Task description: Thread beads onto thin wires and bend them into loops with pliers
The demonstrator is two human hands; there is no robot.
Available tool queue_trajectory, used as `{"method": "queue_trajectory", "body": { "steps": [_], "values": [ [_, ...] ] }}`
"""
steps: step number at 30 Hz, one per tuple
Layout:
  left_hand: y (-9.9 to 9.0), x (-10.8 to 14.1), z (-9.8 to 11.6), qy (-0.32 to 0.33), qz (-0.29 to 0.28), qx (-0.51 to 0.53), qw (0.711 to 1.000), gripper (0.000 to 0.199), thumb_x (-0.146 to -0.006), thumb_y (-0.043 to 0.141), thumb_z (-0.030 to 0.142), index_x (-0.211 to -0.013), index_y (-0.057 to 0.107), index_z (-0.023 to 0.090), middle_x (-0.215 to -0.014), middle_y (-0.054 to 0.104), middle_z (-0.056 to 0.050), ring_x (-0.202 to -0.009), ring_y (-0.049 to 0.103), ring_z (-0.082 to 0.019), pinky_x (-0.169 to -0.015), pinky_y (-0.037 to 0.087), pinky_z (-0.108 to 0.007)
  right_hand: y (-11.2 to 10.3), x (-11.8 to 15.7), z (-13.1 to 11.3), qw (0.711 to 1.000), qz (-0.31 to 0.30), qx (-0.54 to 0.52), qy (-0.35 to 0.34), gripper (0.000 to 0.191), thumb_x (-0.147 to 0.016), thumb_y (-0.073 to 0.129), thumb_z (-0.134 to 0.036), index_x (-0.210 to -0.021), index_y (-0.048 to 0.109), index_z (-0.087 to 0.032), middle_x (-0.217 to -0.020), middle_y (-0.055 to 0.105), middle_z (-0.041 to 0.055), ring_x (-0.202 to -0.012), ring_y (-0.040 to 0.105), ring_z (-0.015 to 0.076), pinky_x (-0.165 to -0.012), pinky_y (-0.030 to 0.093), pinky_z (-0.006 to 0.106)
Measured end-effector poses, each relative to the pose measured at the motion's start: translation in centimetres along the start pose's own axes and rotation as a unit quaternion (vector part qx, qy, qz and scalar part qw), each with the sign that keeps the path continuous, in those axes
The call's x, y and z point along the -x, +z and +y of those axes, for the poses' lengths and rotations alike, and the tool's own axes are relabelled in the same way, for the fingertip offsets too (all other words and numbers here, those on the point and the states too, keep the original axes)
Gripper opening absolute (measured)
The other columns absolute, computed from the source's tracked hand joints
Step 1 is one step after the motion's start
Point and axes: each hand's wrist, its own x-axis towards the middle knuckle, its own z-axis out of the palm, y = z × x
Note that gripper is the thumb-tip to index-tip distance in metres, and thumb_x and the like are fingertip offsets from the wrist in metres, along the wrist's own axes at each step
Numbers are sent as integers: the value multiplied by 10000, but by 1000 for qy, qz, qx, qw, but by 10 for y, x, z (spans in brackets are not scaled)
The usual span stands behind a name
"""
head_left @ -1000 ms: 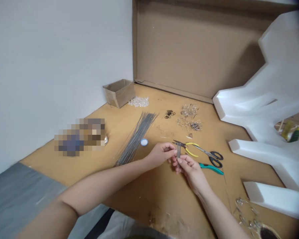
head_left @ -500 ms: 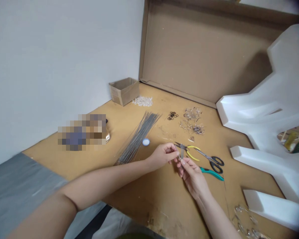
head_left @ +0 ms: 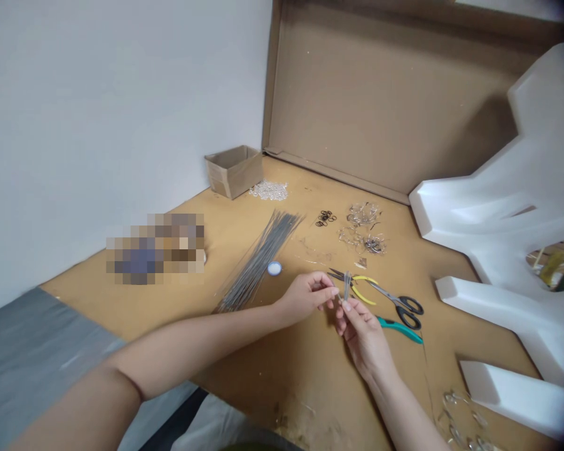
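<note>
My left hand [head_left: 305, 297] and my right hand [head_left: 364, 338] meet above the tan work board [head_left: 282, 376], pinching a small grey metal piece [head_left: 346, 287] between their fingertips. Its exact form is too small to tell. Just beyond my fingers lie yellow-handled pliers [head_left: 363, 289], black-handled scissors [head_left: 397, 305] and a teal-handled tool [head_left: 399, 330], whose head is hidden. To the left of my left hand rests a bundle of long thin wires [head_left: 258, 263], with a small white disc [head_left: 274, 269] beside it.
Clear beads [head_left: 267, 191] lie by a small cardboard box [head_left: 234, 171]. Black rings [head_left: 326, 217] and tangled wire bits [head_left: 361, 214] sit at the back. White foam packing [head_left: 507, 219] stands at right, before a cardboard sheet [head_left: 385, 94]. A blurred object [head_left: 155, 248] lies left.
The view has shifted slightly, with the board moving right and up in the frame. My hands stay close together, still pinching the metal piece, which now stands more upright.
</note>
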Motion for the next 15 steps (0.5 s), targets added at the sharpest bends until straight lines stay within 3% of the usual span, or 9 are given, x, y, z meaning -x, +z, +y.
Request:
{"method": "queue_trajectory", "body": {
  "steps": [15],
  "values": [
    [3,3,-1,21,13,-12,1000,191,-733,571,298,-712,484,130,-568,533,18,-531,510,-72,-516,412,-191,1,1,5,999,14,-1,-34,131,-749,631,-302,-764,607,-174,-615,567,-23,-474,430,57,-463,340,187]
  ]
}}
